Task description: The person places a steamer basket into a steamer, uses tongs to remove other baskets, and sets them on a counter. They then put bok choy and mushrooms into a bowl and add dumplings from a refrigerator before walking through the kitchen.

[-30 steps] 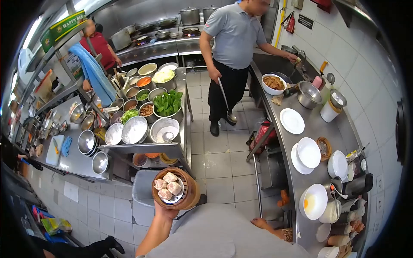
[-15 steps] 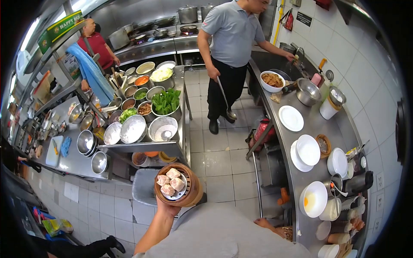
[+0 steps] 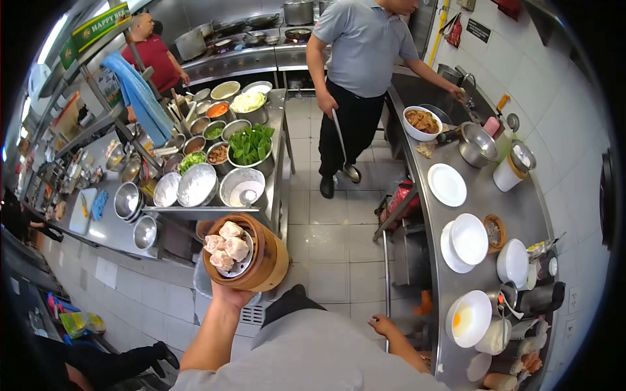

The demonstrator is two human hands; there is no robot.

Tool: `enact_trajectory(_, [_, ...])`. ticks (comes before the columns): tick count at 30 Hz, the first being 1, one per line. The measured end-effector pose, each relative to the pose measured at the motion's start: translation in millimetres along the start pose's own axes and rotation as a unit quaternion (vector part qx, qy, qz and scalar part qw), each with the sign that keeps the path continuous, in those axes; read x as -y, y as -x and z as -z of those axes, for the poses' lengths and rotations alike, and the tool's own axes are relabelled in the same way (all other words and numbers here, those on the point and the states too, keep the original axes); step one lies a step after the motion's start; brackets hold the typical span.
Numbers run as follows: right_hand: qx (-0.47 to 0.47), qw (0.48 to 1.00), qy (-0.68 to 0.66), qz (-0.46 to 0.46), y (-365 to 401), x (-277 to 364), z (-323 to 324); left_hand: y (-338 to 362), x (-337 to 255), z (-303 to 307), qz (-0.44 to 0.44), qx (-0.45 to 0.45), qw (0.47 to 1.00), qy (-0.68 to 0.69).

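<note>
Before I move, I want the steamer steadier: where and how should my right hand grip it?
Probably the steamer's bare outer wall, coming from your right with the right hand, palm curved around it. That rounded side faces this hand, while the left hand holds the near side and the dumplings sit exposed in the open top.

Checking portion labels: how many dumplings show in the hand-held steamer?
4. In the bamboo steamer on the left hand: top dumpling, left dumpling, right dumpling, bottom dumpling. Any underneath would be hidden.
</note>
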State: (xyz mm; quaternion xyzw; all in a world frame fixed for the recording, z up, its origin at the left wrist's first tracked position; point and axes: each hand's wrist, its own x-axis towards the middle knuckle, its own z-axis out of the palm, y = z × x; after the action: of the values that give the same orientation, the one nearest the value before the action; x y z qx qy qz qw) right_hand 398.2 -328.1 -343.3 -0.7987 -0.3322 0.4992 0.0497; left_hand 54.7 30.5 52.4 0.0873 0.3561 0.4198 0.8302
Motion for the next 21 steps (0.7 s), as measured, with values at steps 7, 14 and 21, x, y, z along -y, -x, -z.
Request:
enact_trajectory(7, [-0.017, 1.000, -0.012, 0.013, -61.3, 65.2, 59.2, -44.5, -51.6, -43.0, -0.089, -0.012, 0.996, -0.009])
enact_trajectory(14, [-0.040, 0.999, 0.035, 0.004, -98.0, 111.9, 130.6, -143.0, -103.3, -60.4, -0.096, -0.001, 0.994, 0.048])
enact_trajectory(21, [-0.165, 0.981, -0.042, 0.091, -157.5, 223.2, 222.3, -229.0, -132.2, -100.5, -0.080, -0.012, 0.995, 0.061])
